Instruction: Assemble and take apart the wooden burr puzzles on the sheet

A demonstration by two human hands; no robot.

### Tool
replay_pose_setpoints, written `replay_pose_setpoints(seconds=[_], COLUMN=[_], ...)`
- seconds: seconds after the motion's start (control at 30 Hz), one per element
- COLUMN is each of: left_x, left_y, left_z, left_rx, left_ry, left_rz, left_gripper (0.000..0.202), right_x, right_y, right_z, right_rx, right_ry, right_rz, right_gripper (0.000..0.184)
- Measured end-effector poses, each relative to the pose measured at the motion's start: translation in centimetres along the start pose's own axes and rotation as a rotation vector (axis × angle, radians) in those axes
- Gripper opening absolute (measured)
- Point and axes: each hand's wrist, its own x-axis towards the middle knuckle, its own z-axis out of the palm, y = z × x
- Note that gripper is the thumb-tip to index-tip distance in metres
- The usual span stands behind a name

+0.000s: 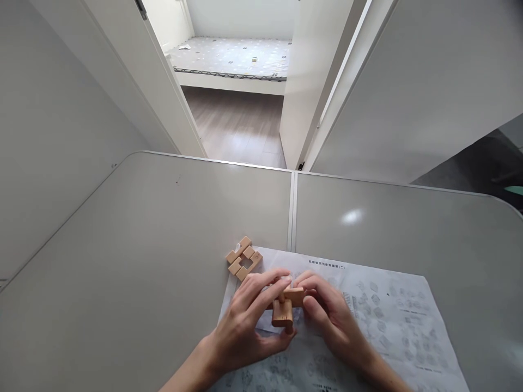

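Between my two hands is a wooden interlocking puzzle, several light-brown pieces joined crosswise. My left hand is curled around it from the left, fingers over the top and thumb beneath the lower end. My right hand pinches the end of a flat piece on the right side with thumb and fingers. Parts of the puzzle are hidden behind the left fingers. Just beyond my left hand lie notched wooden pieces, set in a rough square on the table and the sheet's corner.
A large printed instruction sheet with small diagrams lies under my hands. The grey folding table has a metal seam down its middle. Past its far edge, an open doorway shows a bed.
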Motion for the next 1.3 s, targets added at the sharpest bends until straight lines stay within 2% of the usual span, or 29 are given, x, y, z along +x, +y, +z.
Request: replay_pose_setpoints(seconds=[0.27,0.37,0.57,0.9,1.3], left_x=[-0.3,-0.1,0.5,0.9,0.4], left_y=[0.2,0.2,0.5,0.7,0.4], left_z=[0.1,-0.1,-0.3,-0.1,-0.2], left_rx=[-0.038,-0.04,-0.01,0.06,0.004], left_ry=[-0.029,-0.048,-0.022,0.008,-0.02], left_rz=[-0.009,-0.026,0.028,-0.006,-0.012], left_gripper=[0.097,0.097,0.097,0.093,0.097], right_x=[-0.1,0.1,0.3,0.3,0.2], right_y=[-0.3,-0.7,-1.2,-1.1,-0.8], right_z=[-0.1,-0.3,-0.2,-0.4,-0.4], right_rx=[-0.06,-0.063,-0.057,-0.03,-0.064], right_ry=[-0.092,-0.089,-0.082,-0.06,-0.084], right_rz=[0.074,0.06,0.069,0.117,0.111], right_gripper=[0.03,0.032,0.038,0.041,0.044])
